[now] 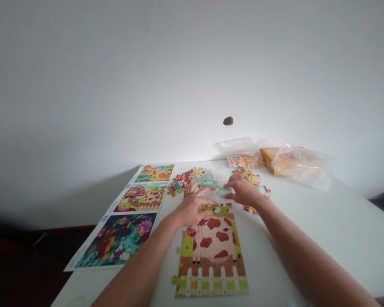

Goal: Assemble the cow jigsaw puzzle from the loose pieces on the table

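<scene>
A partly joined jigsaw puzzle point(214, 256) lies on the white table, showing a brown-spotted cow above a white fence. My left hand point(195, 207) is over its upper left corner, fingers spread and holding nothing; its fingertips reach toward pale blue-green puzzle pieces point(206, 180) behind. To the right, my right hand point(245, 190) has its thumb and fingertips on a pale blue-green puzzle piece point(223, 192), just beyond the joined part's top edge. Loose red and brown pieces point(179, 183) lie past my left hand. More colourful pieces point(252, 177) lie partly hidden behind my right hand.
A printed sheet point(132, 217) with three pictures lies at left; its middle picture shows the same cow. At the back right are a clear bag of pieces point(245, 160), an orange box point(270, 160) and a crumpled clear bag point(307, 166). A white wall point(179, 85) stands behind.
</scene>
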`<state>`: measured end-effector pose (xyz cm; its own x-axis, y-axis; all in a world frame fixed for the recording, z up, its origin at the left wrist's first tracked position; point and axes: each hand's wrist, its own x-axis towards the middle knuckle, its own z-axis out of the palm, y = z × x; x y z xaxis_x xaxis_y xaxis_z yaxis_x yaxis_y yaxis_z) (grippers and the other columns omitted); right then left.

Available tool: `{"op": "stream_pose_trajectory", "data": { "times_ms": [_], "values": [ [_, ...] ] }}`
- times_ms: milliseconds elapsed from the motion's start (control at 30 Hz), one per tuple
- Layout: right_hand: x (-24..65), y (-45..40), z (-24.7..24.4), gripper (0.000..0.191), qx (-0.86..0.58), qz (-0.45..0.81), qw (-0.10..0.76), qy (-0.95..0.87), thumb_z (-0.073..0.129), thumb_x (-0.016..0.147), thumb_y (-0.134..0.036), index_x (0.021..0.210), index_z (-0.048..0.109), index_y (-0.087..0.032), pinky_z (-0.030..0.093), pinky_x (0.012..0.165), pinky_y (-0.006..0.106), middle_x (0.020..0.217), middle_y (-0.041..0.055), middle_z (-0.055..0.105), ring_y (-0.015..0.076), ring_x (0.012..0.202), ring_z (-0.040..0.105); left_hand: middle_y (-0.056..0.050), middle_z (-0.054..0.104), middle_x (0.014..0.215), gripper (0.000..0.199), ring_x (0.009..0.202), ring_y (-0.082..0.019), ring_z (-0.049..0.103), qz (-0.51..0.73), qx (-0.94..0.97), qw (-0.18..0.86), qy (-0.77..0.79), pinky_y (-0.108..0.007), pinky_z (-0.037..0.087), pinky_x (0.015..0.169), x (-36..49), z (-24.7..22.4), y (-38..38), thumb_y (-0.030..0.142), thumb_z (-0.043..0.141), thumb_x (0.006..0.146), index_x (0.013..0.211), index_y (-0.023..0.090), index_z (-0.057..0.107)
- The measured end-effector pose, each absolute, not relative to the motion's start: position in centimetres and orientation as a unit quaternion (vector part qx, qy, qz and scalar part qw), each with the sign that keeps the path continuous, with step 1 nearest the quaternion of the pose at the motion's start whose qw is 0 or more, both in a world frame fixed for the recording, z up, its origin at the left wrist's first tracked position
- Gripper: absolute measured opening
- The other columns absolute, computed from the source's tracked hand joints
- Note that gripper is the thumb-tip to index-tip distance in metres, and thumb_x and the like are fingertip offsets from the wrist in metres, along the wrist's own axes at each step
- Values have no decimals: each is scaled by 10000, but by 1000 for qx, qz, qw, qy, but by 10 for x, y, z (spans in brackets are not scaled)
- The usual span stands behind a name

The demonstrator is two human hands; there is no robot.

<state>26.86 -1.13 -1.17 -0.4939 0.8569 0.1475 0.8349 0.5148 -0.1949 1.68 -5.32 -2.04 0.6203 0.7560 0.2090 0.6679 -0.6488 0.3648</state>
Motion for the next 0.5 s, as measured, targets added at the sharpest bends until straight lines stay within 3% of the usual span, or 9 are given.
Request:
{"op": "stream_pose_trajectory", "data": {
  "times_ms": [133, 233, 500],
  "values": [
    [272, -12, -10, 233, -493, 45, 114, -861, 656, 873, -306, 1086, 741, -261, 352, 909, 391, 1064, 84, 657, 279, 1064, 553, 90, 462, 1491, 404, 1437, -345, 173, 159, 912, 137, 353, -610, 174, 1158, 20, -17, -55, 125, 601, 855, 1123, 403, 720],
    [277, -11, -10, 371, -472, 60, 117, -872, 739, 778, -252, 1149, 720, -272, 353, 907, 394, 1108, 79, 647, 285, 1074, 548, 89, 498, 1464, 434, 1444, -341, 181, 156, 918, 141, 336, -602, 203, 1159, 21, -17, -56, 90, 562, 860, 1121, 397, 724],
    [275, -13, -9, 429, -435, 70, 120, -890, 760, 769, -349, 1187, 708, -267, 350, 914, 407, 1100, 93, 645, 290, 1049, 556, 81, 449, 1499, 426, 1446, -340, 197, 162, 911, 138, 353, -586, 222, 1167, 21, -16, -58, 88, 593, 840, 1093, 399, 736]
  ]
}}
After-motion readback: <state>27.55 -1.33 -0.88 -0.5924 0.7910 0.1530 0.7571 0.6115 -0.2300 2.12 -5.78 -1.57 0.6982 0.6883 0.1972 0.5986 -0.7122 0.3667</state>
